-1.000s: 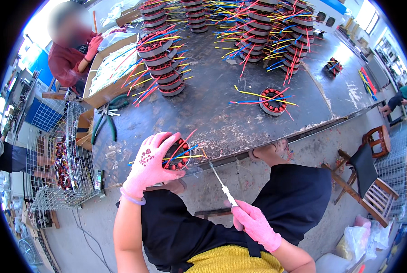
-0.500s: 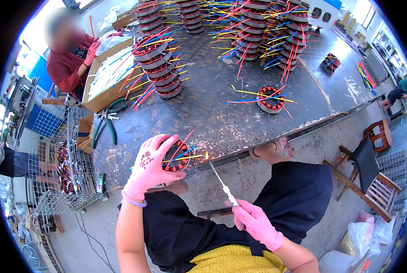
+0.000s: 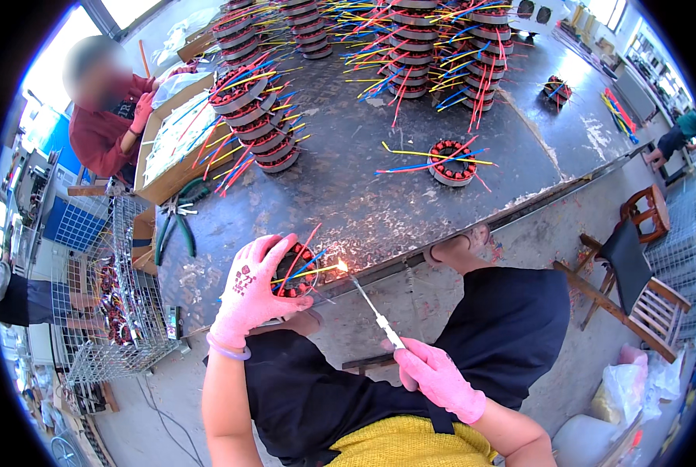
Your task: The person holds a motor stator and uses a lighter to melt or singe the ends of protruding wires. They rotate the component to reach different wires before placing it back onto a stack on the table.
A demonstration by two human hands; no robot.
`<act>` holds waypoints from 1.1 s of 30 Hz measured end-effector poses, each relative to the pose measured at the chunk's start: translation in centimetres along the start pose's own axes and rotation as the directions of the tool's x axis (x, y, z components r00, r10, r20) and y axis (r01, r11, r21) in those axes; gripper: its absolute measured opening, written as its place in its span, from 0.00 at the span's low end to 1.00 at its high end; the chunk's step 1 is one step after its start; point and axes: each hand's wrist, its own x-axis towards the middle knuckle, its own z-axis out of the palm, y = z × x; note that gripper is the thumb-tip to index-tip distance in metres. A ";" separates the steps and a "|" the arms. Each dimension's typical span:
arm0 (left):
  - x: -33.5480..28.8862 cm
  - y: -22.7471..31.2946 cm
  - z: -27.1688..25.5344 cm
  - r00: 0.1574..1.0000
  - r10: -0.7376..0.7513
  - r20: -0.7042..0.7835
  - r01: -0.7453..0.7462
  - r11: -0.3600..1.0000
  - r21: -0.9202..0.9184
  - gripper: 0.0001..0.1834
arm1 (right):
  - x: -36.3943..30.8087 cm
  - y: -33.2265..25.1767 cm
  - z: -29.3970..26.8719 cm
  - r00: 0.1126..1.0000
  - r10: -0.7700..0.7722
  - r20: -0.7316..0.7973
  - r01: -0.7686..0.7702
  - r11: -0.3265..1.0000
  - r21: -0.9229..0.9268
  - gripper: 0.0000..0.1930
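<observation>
Gloved in pink, my left hand [image 3: 252,289] grips a motor stator [image 3: 296,274], a ring with dark-red coils, at the table's near edge. Its thumb is at the near rim, its fingers at the far side. Red, blue and yellow lead wires stick out of the stator. My right hand [image 3: 440,379], also in a pink glove, is wrapped around a white-handled tool [image 3: 388,330] with a thin metal shaft. A small flame [image 3: 342,266] burns between the shaft's tip and the end of the yellow wire [image 3: 317,270].
Tall stacks of wired stators [image 3: 254,117] stand on the dark table [image 3: 340,171]. A single stator [image 3: 451,163] lies right of centre. Green-handled pliers [image 3: 178,226] lie left, near a cardboard box [image 3: 149,175]. Across the left corner sits a person [image 3: 107,124]. A wire basket [image 3: 122,311] stands at the left.
The flame at the yellow wire's end has grown brighter and larger. The whole view has shifted slightly; both hands keep their grips.
</observation>
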 end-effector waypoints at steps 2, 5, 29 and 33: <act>0.0 0.0 -0.1 1.000 0.002 -0.001 -0.002 1.000 0.006 0.53 | 0.0 0.0 -0.2 1.000 -0.002 0.000 0.002 0.998 -0.066 0.21; 0.1 0.2 -0.1 1.000 -0.004 0.001 0.004 1.000 0.016 0.52 | 0.1 0.1 -0.3 1.000 -0.021 0.006 0.021 0.994 -0.103 0.21; 0.0 0.5 -0.2 1.000 -0.020 0.012 0.019 1.000 0.017 0.50 | 0.0 -0.2 -0.1 1.000 0.002 -0.003 -0.002 0.999 -0.038 0.20; 0.0 0.5 -0.2 1.000 -0.023 0.020 0.022 1.000 0.015 0.50 | -0.1 -0.4 0.1 1.000 -0.017 -0.009 0.017 0.997 -0.077 0.20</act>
